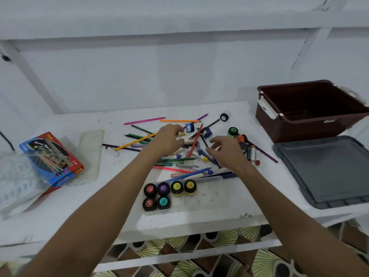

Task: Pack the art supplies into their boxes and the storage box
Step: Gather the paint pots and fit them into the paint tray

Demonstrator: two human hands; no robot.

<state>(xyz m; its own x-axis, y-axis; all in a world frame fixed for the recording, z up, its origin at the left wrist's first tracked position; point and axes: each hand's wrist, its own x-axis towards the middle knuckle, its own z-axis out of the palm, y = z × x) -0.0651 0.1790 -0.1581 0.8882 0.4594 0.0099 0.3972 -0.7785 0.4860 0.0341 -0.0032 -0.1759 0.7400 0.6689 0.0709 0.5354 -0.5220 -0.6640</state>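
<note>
A loose heap of coloured pencils and pens [185, 144] lies across the middle of the white bench [229, 212], spreading toward its back edge. Both hands work over this heap. The left hand [169, 139] hovers palm down with its fingers curled inward over the pencils near the centre; whether it actually pinches one cannot be told, since the fingertips are blurred against the clutter. The right hand [225, 151] sits just beside it, fingers bent and spread, thumb apart from them, over pens at the heap's right side; its hold cannot be told either.

Small paint pots lie tipped among the pencils toward the back: a blue pot [189, 127], a dark blue pot [206, 132], a green pot [233, 131] and a black-capped pot [224, 117].

Nearer the front edge, six paint pots [168, 193] stand upright in two rows at the left end of a clear tray [211, 196].

At the back right corner stands the open brown storage box [311, 110]. Its grey lid [327, 170] lies flat in front of it at the right edge.

Toward the left edge lies a red and blue pencil box [52, 156], with a clear sleeve [89, 154] beside it and a clear plastic tray [16, 182] partly under it.
</note>
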